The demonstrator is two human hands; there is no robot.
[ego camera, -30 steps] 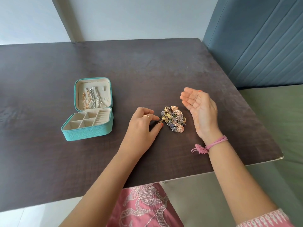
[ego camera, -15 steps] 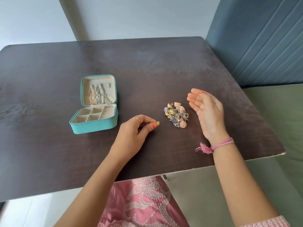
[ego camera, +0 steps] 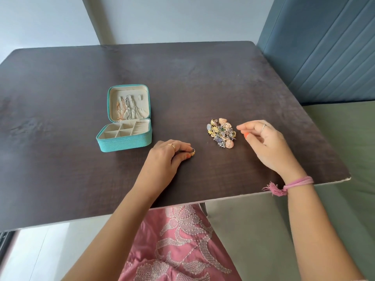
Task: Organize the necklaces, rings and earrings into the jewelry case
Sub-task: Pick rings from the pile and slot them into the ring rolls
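Observation:
A small teal jewelry case [ego camera: 125, 141] lies open on the dark table [ego camera: 182, 78]. Gold and silver necklaces [ego camera: 126, 107] hang inside its upright lid. Its base shows cream compartments with nothing visible in them. A pile of rings and earrings [ego camera: 222, 135] lies right of centre. My left hand [ego camera: 166, 157] pinches a gold ring [ego camera: 192, 152] between thumb and fingers, just right of the case's front corner. My right hand [ego camera: 265, 145] hovers beside the pile's right edge, fingers loosely curled toward it, holding nothing.
A blue panelled surface [ego camera: 324, 57] stands right of the table. Green flooring [ego camera: 345, 138] lies below it. The table's front edge [ego camera: 223, 198] runs close to my pink embroidered clothing [ego camera: 178, 240]. A pink thread band [ego camera: 292, 184] circles my right wrist.
My left hand lifted a gold ring from the pile and carried it left toward the case. My right hand turned from palm-up and reached in toward the pile.

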